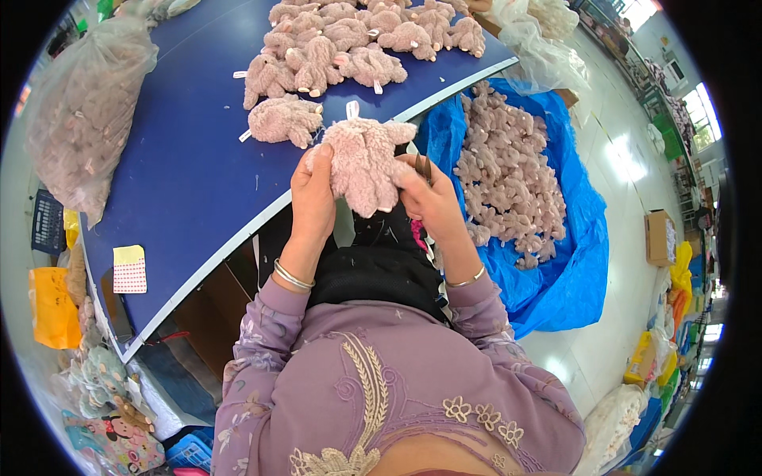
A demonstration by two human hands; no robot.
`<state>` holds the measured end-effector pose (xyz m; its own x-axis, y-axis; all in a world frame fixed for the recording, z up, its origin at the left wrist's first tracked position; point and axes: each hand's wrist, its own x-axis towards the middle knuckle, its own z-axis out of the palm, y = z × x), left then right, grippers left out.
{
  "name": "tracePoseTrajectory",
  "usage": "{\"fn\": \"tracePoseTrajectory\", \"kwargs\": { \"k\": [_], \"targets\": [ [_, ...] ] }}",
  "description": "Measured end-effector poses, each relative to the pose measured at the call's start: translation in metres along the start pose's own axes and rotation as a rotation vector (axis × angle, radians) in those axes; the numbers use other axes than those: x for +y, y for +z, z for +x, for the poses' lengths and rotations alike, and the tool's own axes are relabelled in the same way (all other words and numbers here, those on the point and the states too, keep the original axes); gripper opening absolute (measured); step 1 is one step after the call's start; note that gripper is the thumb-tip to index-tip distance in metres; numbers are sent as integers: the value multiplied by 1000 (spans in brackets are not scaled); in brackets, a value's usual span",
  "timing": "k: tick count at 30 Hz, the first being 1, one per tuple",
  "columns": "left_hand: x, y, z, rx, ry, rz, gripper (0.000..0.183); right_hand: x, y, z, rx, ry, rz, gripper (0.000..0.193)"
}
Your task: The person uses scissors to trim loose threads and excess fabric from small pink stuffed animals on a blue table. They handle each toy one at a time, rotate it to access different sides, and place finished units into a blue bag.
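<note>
A pale pink plush toy point(361, 163) with a white tag at its top hangs in front of me, just off the table's near edge. My left hand point(315, 186) is closed on its left side, the thumb lying on the fluffy fabric. At the toy's right side, my right hand point(435, 198) is closed around dark thread snips point(424, 167), their pointed tips facing up; its thumb and fingers also touch the toy. The handle part of the snips is hidden in the palm. Beyond the toy, a similar plush toy point(284, 119) lies on the blue table point(202, 119).
Several more plush toys point(341, 47) are piled at the table's far side. At left stands a clear bag point(87, 119) full of them. A sticker sheet point(129, 270) lies near the left corner. To the right, a blue plastic liner point(575, 262) holds a large heap.
</note>
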<state>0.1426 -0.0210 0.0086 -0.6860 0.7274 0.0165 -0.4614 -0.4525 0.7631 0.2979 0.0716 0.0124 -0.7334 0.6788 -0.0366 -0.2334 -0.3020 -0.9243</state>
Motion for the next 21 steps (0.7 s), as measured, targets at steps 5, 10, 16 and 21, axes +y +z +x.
{"fn": "tracePoseTrajectory", "kwargs": {
  "k": [5,10,16,21],
  "targets": [
    [-5,-18,2,-10,5,389,29,-1,11,4,226,-230,-185,18],
    [13,4,-21,-287,-264,212,39,-12,24,1,-178,-500,-870,24],
    [-15,-28,-7,-180,-406,32,28,-14,4,-3,57,-322,-314,22],
    [-9,-2,-14,-335,-475,154,30,17,-3,19,99,-141,-248,13]
  ]
}}
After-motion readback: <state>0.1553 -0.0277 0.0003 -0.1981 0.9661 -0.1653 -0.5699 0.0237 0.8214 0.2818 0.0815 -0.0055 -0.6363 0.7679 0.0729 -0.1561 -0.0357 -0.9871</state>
